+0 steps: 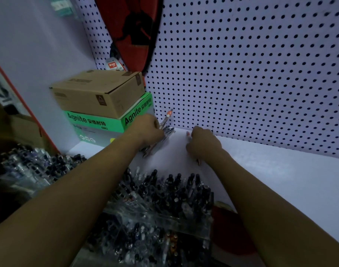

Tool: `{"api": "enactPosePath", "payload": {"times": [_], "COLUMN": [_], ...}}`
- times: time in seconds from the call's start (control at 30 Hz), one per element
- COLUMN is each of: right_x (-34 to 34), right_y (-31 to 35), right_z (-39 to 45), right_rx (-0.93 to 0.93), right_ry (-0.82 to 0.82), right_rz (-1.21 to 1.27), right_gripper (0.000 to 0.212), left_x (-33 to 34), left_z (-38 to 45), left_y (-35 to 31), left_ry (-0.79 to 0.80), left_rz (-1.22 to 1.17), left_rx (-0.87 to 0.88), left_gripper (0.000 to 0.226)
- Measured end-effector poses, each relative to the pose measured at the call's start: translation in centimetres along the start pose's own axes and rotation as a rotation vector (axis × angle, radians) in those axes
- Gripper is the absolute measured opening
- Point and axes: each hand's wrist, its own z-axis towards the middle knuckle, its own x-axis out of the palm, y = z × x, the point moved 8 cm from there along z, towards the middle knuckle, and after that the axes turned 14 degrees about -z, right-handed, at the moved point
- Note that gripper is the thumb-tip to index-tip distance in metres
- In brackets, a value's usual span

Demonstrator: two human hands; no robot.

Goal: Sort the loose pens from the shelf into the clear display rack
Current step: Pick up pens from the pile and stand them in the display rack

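My left hand (148, 130) grips a bundle of loose pens (165, 132) at the back of the white shelf (270, 174), close to the pegboard; one pen with an orange band (168, 115) sticks up from the bundle. My right hand (203, 144) is curled on the shelf just to the right, holding a pen whose pale tip (187, 134) shows above the fingers and whose dark end (198, 161) shows below the palm. The clear display rack (164, 212), packed with several dark upright pens, stands at the shelf's front between my forearms.
A brown cardboard box (99, 91) sits stacked on a green box (105, 124) at the back left. A white pegboard wall (251, 74) rises behind the shelf, with a red and black bag (130, 26) hanging on it. More clear pen holders (35, 166) stand at the left.
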Motion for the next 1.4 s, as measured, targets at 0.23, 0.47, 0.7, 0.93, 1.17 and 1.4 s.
{"api": "enactPosePath", "payload": {"times": [0.23, 0.47, 0.7, 0.93, 1.17, 1.4], "right_x": [-1.4, -9.5, -13.9, -13.1, -10.7, -8.7], "right_y": [1.2, 6.3, 11.7, 17.4, 20.9, 23.2], "right_z": [0.0, -4.2, -8.8, -11.9, -13.9, -15.9], "right_rx": [0.071, -0.108, -0.252, -0.430, -0.566, -0.651], "right_ry": [0.083, 0.069, 0.069, 0.139, 0.150, 0.084], "right_rz": [0.443, 0.891, 0.934, 0.769, 0.656, 0.561], "right_gripper": [0.039, 0.026, 0.005, 0.024, 0.029, 0.016], "left_x": [-2.8, -6.9, -9.5, -12.4, -12.1, -12.5], "left_z": [-2.1, -7.4, -13.9, -20.8, -24.8, -26.8], "left_y": [-1.4, -2.8, -2.2, 1.2, 6.7, 12.6], "left_ry": [0.021, -0.091, -0.226, -0.444, -0.478, -0.582], "left_rz": [-0.579, -0.961, -1.046, -0.936, -0.693, -0.541], "left_rx": [-0.161, -0.230, -0.149, -0.001, 0.017, -0.080], "left_gripper": [0.015, 0.023, 0.013, 0.015, 0.009, 0.007]}}
